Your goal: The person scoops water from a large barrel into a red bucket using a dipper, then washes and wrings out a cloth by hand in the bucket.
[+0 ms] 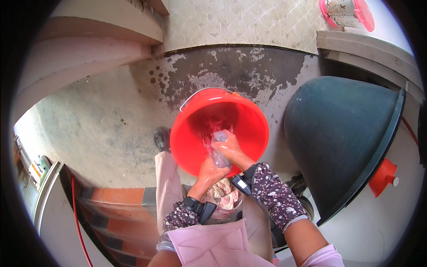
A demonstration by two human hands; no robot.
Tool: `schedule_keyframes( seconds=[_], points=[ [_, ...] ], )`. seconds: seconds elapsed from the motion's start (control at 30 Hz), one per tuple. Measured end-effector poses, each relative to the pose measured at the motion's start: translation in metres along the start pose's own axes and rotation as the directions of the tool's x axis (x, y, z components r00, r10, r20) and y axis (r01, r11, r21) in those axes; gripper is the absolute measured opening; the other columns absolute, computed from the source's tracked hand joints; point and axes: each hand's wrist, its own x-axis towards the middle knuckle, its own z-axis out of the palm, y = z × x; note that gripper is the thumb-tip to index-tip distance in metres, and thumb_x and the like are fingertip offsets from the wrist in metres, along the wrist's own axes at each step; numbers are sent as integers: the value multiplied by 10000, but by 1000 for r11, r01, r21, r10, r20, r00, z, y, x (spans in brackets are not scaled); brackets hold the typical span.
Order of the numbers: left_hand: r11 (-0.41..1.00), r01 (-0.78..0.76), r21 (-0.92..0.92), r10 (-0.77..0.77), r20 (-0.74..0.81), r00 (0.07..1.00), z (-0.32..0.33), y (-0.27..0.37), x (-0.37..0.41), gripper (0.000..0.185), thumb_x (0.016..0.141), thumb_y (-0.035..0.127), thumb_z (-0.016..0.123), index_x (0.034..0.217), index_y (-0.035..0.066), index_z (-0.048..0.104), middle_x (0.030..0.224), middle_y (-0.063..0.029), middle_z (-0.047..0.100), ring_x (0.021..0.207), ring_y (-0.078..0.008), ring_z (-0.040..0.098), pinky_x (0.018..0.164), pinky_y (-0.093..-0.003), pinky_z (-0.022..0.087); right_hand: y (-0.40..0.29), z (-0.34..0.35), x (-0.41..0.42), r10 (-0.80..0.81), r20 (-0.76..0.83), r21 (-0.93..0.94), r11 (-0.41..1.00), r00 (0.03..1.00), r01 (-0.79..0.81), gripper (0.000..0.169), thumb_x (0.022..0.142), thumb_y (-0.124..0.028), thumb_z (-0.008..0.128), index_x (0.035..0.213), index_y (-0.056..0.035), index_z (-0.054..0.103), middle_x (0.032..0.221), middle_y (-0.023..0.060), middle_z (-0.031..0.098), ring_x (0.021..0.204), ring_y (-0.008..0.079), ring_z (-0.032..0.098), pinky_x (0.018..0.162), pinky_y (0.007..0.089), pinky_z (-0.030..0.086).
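A red plastic bucket (177, 138) with a wire handle stands before me, its mouth tilted towards the view. Both hands are over its near side, gripping a wet, greyish bundle (220, 158) that looks like cloth. My left hand (211, 171) holds the lower part, and my right hand (228, 147) is closed around it higher up. Water drips or splashes from the bundle into the bucket. Below my wrists, between my knees, lies a twisted heap of pale and pinkish cloth (222, 197), partly hidden by my left wrist.
At the right a large dark green tub (337, 133) leans on its side, with a red plastic object (383, 177) beside it. Red and black tiled steps (116, 197) lie at lower left. A pink-lidded bucket (347, 13) stands at top right. The concrete floor has dark patches (233, 63).
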Motion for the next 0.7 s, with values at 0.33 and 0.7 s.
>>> schedule_keyframes(
  seconds=[0.33,0.7],
  points=[
    [903,-80,422,134,-101,986,16,-7,-1,684,692,357,734,1214,-6,481,1009,-222,640,960,-343,629,813,-429,500,-2,-2,-19,-157,-54,-77,985,986,153,554,691,-40,666,1228,-62,533,961,163,627,911,320,643,783,387,522],
    [113,539,-835,240,550,800,-33,25,-65,830,873,643,448,1386,6,309,1236,-232,499,1123,-387,522,959,-535,436,-69,-43,-71,-491,293,918,385,821,-97,220,749,-114,724,887,-87,555,860,49,536,905,187,551,965,426,439]
  ],
)
